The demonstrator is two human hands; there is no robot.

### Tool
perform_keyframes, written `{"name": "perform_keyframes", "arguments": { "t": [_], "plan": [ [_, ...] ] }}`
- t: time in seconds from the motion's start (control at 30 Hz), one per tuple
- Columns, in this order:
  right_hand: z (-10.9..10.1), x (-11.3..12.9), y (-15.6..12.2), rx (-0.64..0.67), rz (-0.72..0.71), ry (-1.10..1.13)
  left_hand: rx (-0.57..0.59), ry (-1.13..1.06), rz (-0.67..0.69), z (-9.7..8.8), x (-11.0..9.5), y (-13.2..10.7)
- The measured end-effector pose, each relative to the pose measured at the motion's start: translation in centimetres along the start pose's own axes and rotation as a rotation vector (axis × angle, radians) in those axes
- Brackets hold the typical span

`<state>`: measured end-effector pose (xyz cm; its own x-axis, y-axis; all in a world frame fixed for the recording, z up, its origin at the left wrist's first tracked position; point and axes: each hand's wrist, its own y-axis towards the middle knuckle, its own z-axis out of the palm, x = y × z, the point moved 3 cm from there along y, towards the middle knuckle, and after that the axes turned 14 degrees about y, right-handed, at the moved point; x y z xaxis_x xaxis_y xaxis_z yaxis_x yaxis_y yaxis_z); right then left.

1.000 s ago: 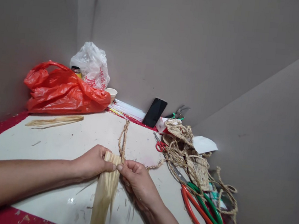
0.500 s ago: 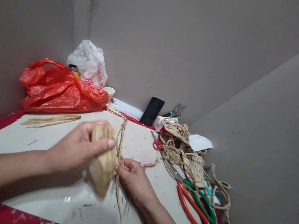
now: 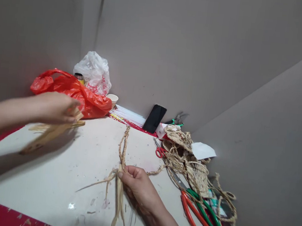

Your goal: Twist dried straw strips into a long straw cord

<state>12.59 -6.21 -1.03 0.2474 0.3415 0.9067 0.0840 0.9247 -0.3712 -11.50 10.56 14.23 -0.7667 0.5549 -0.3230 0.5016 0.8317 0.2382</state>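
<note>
My right hand (image 3: 138, 183) pinches a straw-coloured braided cord (image 3: 123, 149) near the middle of the white board (image 3: 87, 149). Loose flat strands (image 3: 118, 203) hang from the pinch towards me, and thin ends stick out to the left. My left hand (image 3: 57, 108), slightly blurred, is at the far left, closed on a broad dried husk leaf (image 3: 46, 136) that slants down to the left. It hovers above or beside another dried leaf piece (image 3: 79, 123) on the board; whether they touch I cannot tell.
A red plastic bag (image 3: 95, 103), a white plastic bag (image 3: 94, 69) and a paper cup (image 3: 112, 100) stand at the back left. A phone (image 3: 154, 118) leans on the wall. At right lie coiled braided cords (image 3: 176, 155), small red scissors (image 3: 160, 151) and large scissors (image 3: 196, 220).
My left hand has carried the husk leaf from beside the cord away to the left and back. My right hand stays on the cord. The view has shifted slightly.
</note>
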Motion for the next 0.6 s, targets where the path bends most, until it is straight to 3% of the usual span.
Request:
{"name": "perform_keyframes", "arguments": {
  "t": [0.07,0.1,0.2,0.33,0.43,0.6],
  "plan": [
    [0.1,0.2,0.0,0.014,0.024,0.073,-0.034,0.23,0.019,2.9,-1.3,-1.0],
    [0.2,0.3,0.0,0.019,0.027,0.1,0.033,0.198,0.078,4.6,-2.4,-1.6],
    [0.5,0.5,-0.1,0.022,0.019,0.155,0.323,-0.204,0.157,9.9,-6.3,-3.6],
    [0.8,0.6,-0.2,0.033,-0.007,0.213,0.604,-0.673,-0.014,15.4,-9.2,-4.6],
    [0.8,0.8,-0.1,0.071,-0.034,0.237,0.686,-0.882,-0.171,17.5,-9.7,-4.5],
    [0.4,0.7,0.1,0.061,-0.019,0.196,0.58,-0.982,-0.184,17.5,-9.6,-4.0]
  ]
}}
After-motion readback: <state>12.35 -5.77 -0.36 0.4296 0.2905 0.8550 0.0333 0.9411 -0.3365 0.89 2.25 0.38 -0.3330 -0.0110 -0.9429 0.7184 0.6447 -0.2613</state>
